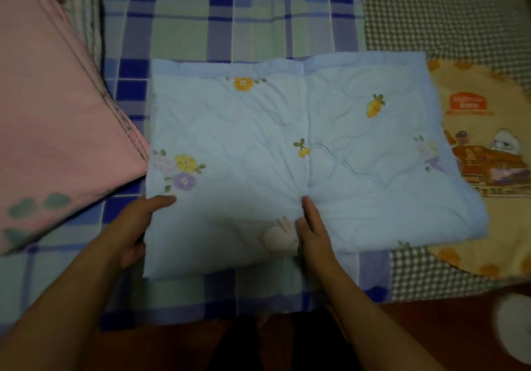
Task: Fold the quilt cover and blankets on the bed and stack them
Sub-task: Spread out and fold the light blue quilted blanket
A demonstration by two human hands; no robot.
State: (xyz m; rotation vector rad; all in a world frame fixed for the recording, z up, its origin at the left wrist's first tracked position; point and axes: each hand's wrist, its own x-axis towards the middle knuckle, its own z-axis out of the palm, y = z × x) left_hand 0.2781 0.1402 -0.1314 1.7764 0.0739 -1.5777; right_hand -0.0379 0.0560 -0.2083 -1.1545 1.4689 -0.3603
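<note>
Head view is looking down on a bed that is wearing a blue, green and white plaid sheet. Lying across its middle is a light blue quilted blanket, folded into a broad rectangle with a darker blue border showing along its far and right edges. Printed flowers, a carrot, cherries and a pale rabbit near the front edge are dotting its surface, and stitched curves are puckering toward a crease near the centre. Left of it, a pink folded blanket is resting at an angle, its corner just beside the blue one. On the right, a checked cloth is covering the bed, and a yellow cartoon-print cloth is lying partly under the blue blanket's right edge.

At the blanket's left edge the left hand is gripping the fabric, thumb on top and fingers tucked under. Standing on edge near the front centre, the right hand is pressing down with its fingers straight and held together, denting the padding.
</note>
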